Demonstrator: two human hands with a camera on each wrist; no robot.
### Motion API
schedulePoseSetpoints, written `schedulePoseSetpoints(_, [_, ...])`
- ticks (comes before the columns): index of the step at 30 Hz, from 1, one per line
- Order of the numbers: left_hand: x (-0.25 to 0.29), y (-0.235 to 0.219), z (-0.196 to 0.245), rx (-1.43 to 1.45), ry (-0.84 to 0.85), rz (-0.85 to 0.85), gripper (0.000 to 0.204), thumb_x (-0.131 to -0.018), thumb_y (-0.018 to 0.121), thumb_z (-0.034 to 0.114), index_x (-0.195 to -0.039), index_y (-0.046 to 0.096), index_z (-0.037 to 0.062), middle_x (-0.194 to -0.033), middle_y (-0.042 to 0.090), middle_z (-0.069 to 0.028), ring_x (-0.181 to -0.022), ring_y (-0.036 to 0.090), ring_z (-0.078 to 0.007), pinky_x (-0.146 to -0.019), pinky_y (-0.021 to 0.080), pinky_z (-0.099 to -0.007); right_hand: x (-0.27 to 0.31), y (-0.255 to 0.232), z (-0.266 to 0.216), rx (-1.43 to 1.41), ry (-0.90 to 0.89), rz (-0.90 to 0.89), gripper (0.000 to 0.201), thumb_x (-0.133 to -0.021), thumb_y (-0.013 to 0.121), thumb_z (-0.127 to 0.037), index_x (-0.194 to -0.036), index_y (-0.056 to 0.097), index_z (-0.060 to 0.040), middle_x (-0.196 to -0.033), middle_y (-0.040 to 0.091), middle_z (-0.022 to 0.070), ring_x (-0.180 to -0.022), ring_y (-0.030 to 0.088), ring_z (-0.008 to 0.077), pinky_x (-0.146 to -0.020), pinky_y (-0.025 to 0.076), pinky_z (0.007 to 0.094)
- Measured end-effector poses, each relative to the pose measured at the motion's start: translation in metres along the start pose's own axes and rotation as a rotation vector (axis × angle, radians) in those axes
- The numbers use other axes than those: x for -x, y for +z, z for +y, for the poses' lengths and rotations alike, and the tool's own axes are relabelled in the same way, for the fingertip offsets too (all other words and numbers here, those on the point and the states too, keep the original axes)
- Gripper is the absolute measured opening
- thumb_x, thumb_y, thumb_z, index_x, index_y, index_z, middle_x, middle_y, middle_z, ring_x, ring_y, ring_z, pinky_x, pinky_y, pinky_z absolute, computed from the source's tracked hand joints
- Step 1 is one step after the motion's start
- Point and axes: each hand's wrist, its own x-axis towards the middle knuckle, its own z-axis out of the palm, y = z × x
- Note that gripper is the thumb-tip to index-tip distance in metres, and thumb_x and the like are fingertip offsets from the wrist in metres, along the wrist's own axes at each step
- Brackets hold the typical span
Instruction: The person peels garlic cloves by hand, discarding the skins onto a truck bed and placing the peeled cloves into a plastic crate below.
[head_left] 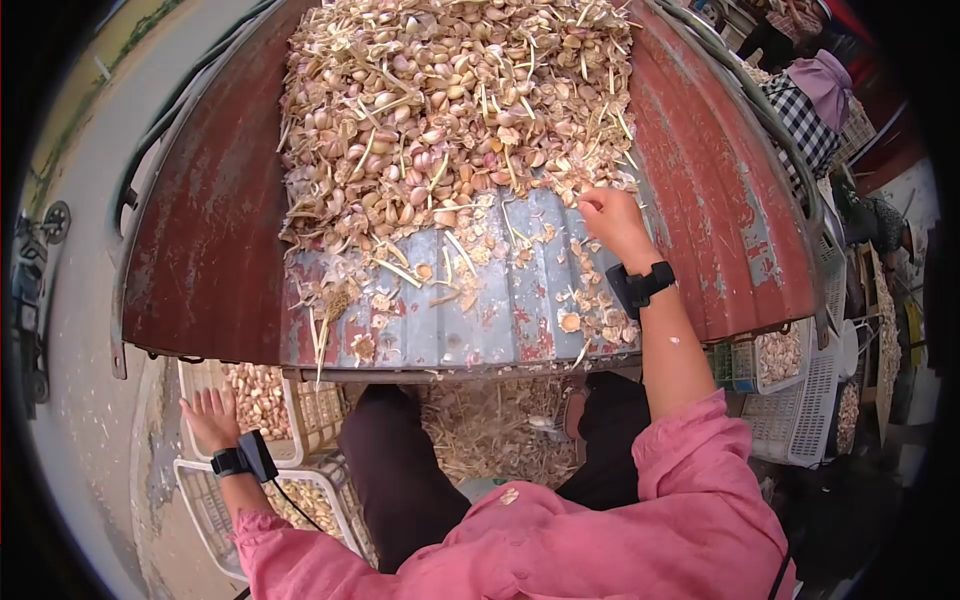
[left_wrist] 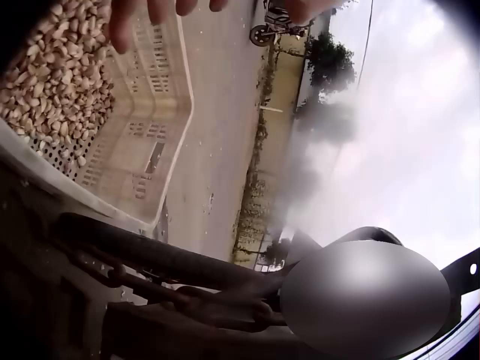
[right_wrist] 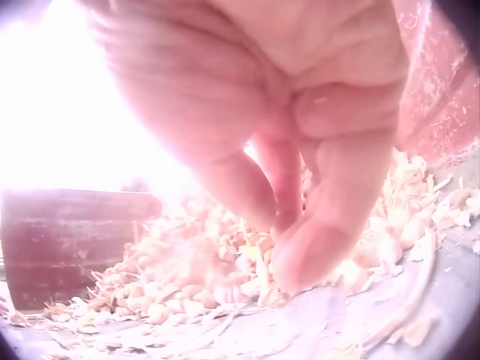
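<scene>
A big heap of loose garlic cloves (head_left: pixel 440 110), mixed with dry skins and stalks, covers the upper part of a ridged metal chute (head_left: pixel 470 335). My right hand (head_left: pixel 614 222) is at the heap's lower right edge, fingers bent downward. In the right wrist view its fingertips (right_wrist: pixel 311 259) come close together among cloves and skins; I cannot tell whether a clove is between them. Away to the lower left, my left hand (head_left: pixel 209 418) has its fingers extended and spread, with nothing in it. It is over the edge of a white plastic crate (left_wrist: pixel 169 112) of cloves (left_wrist: pixel 56 82).
A second crate (head_left: pixel 210 520) with pale cloves stands nearer my left side. Red side walls (head_left: pixel 205 200) rise on both sides of the chute. Straw-like scraps (head_left: pixel 490 430) cover the ground between my legs. Another person (head_left: pixel 805 100) and more baskets (head_left: pixel 785 420) are at right.
</scene>
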Motion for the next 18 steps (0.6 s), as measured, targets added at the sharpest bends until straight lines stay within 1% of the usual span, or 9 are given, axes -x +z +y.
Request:
schedulePoseSetpoints(1, [0.017,0.006,-0.007,0.001,0.072,-0.207,0.062,-0.083,0.045,0.045,-0.128,0.03,0.0036,-0.129,0.035,-0.0135,-0.118,0.035,-0.0252,-0.093,0.036,-0.0392,-0.018,0.005,0.011,0.06,0.054,0.073,0.017,-0.073,0.057,-0.016,-0.081,0.063,-0.002,-0.072,0.061,0.0156,-0.068,0.059,0.0275,-0.062,0.045,0.0342])
schedulePoseSetpoints(3, [0.092,0.047,-0.017,-0.156,0.195,-0.219,0.038,-0.089,0.042,0.032,-0.111,0.048,0.0017,-0.104,0.055,-0.0096,-0.097,0.051,-0.0172,-0.078,0.045,-0.0311,-0.04,0.025,0.029,0.28,-0.059,0.096,0.018,-0.072,0.059,-0.016,-0.082,0.062,-0.0022,-0.076,0.061,0.0167,-0.074,0.058,0.0317,-0.067,0.045,0.0375])
schedulePoseSetpoints(7, [0.187,0.112,-0.049,-0.08,0.25,-0.648,0.021,-0.089,0.046,0.019,-0.1,0.052,0.0019,-0.082,0.057,-0.0055,-0.073,0.055,-0.0133,-0.062,0.044,-0.0239,-0.033,0.037,0.022,0.26,-0.18,-0.056,0.016,-0.068,0.061,-0.012,-0.08,0.06,-0.0012,-0.077,0.06,0.0174,-0.075,0.057,0.0349,-0.069,0.045,0.0385])
schedulePoseSetpoints(9, [0.223,0.149,-0.067,-0.01,0.008,-0.817,0.022,-0.088,0.046,0.019,-0.1,0.052,0.0016,-0.086,0.058,-0.0066,-0.077,0.056,-0.0145,-0.065,0.045,-0.0248,-0.008,0.028,0.003,0.267,-0.179,-0.125,0.019,-0.068,0.059,-0.009,-0.083,0.057,0.0008,-0.071,0.06,0.0159,-0.063,0.058,0.0299,-0.061,0.046,0.0362])
schedulePoseSetpoints(11, [0.253,0.185,-0.092,-0.002,-0.283,-0.809,0.023,-0.088,0.046,0.019,-0.102,0.051,0.0017,-0.089,0.057,-0.0078,-0.079,0.056,-0.016,-0.067,0.046,-0.0256,0.024,0.013,-0.025,-0.045,0.111,-0.315,0.022,-0.068,0.059,-0.012,-0.086,0.055,0.0016,-0.066,0.058,0.0112,-0.051,0.056,0.019,-0.05,0.045,0.0319])
schedulePoseSetpoints(15, [0.285,0.229,-0.124,0.075,-0.878,-0.816,0.027,-0.087,0.047,0.02,-0.106,0.049,0.0006,-0.096,0.055,-0.0088,-0.079,0.055,-0.016,-0.064,0.046,-0.0257,0.08,-0.013,-0.083,-0.427,0.09,-0.602,0.028,-0.07,0.062,-0.019,-0.09,0.057,0.0001,-0.065,0.056,0.0054,-0.053,0.054,0.0095,-0.048,0.043,0.0268])
schedulePoseSetpoints(16, [0.288,0.234,-0.127,0.085,-1.104,-0.866,0.028,-0.087,0.047,0.021,-0.107,0.048,0.0009,-0.095,0.054,-0.0072,-0.077,0.054,-0.015,-0.06,0.045,-0.0239,0.083,-0.013,-0.091,-0.38,-0.062,-0.555,0.027,-0.071,0.062,-0.018,-0.092,0.059,-0.0013,-0.067,0.057,0.0066,-0.059,0.055,0.0104,-0.055,0.045,0.0261])
schedulePoseSetpoints(17, [0.283,0.233,-0.138,0.083,-1.116,-0.878,0.028,-0.087,0.047,0.021,-0.107,0.048,0.0009,-0.095,0.054,-0.0072,-0.077,0.054,-0.015,-0.06,0.045,-0.0239,0.075,-0.015,-0.083,-0.373,-0.054,-0.542,0.027,-0.071,0.062,-0.018,-0.092,0.059,-0.0013,-0.067,0.057,0.0066,-0.059,0.055,0.0104,-0.055,0.045,0.0261])
schedulePoseSetpoints(18, [0.271,0.228,-0.157,0.118,-1.177,-0.897,0.024,-0.088,0.045,0.021,-0.104,0.05,0.003,-0.086,0.054,-0.0043,-0.068,0.05,-0.0119,-0.052,0.04,-0.0215,0.056,-0.015,-0.067,-0.318,-0.064,-0.305,0.026,-0.071,0.062,-0.018,-0.091,0.06,-0.0017,-0.07,0.059,0.0083,-0.062,0.056,0.0138,-0.058,0.045,0.0277])
